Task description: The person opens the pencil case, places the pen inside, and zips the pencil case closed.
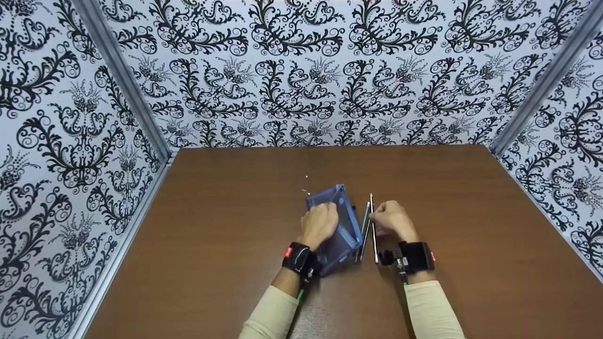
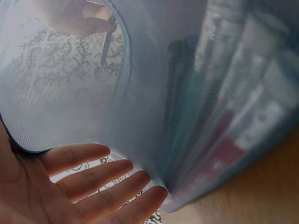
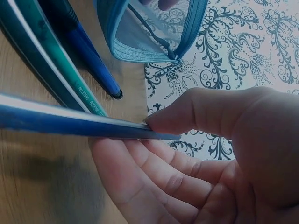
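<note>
A blue mesh zip pouch (image 1: 347,221) stands tilted on the table, its zipped mouth (image 3: 140,57) open toward the right. My left hand (image 1: 320,222) grips the pouch by its edge, fingers (image 2: 107,184) fairly extended along the mesh. Through that mesh, several pencils (image 2: 224,93) show blurred in the left wrist view. My right hand (image 1: 393,219) pinches a slim blue pencil (image 3: 70,119) between thumb and fingertips, just right of the pouch. Between pouch and right hand lie a green pencil (image 3: 65,63) and a blue pen (image 3: 96,60).
The brown wooden table (image 1: 226,245) extends around both hands. A small white speck (image 1: 306,176) lies beyond the pouch. Patterned panels (image 1: 301,70) in metal frames (image 1: 122,70) close off the back and sides.
</note>
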Available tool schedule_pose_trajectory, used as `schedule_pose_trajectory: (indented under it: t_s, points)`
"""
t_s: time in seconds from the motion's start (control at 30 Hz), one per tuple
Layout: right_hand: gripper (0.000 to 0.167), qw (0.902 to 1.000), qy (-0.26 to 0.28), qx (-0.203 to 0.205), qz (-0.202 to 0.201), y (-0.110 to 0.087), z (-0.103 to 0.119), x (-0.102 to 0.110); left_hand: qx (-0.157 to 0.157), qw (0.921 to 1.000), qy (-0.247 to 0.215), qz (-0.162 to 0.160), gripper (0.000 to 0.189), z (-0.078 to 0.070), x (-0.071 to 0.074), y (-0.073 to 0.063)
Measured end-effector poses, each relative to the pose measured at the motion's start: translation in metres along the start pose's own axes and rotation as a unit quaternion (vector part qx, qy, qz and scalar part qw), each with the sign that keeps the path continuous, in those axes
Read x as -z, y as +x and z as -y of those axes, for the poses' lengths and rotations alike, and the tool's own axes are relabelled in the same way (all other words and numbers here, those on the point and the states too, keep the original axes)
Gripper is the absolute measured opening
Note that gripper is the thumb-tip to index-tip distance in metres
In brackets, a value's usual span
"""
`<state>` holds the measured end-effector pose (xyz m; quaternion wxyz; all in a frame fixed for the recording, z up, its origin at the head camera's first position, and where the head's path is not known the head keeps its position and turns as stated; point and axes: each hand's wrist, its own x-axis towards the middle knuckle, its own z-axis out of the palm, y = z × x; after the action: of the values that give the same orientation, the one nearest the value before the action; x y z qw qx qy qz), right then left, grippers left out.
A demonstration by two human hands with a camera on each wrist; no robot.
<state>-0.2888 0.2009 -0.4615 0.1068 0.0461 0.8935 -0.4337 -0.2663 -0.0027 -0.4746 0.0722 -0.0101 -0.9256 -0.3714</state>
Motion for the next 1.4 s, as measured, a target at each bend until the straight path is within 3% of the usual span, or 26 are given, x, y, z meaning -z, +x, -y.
schedule_pose_trajectory:
  t_s: [0.3,0.53,1.07,1.4]
  points:
    - [0.014,0.9998,-0.016,0.012,-0.004,0.0005,-0.0014,0.0001,-0.003,1.0000,-0.002,0.007,0.048,0.0014,-0.0009,0.0003]
    - [0.016,0.9972,-0.067,0.026,-0.023,0.0023,-0.0005,-0.0006,0.000,1.0000,0.007,0.004,0.047,-0.0007,-0.0003,0.0014]
    - [0.018,0.9993,-0.034,0.008,-0.014,0.0011,0.0004,0.0008,0.001,0.9996,-0.007,0.026,0.045,0.0010,0.0005,0.0006]
    - [0.015,0.9995,-0.022,0.004,-0.020,0.0006,0.0030,0.0032,0.000,0.9997,-0.017,0.018,0.045,0.0001,0.0011,0.0001]
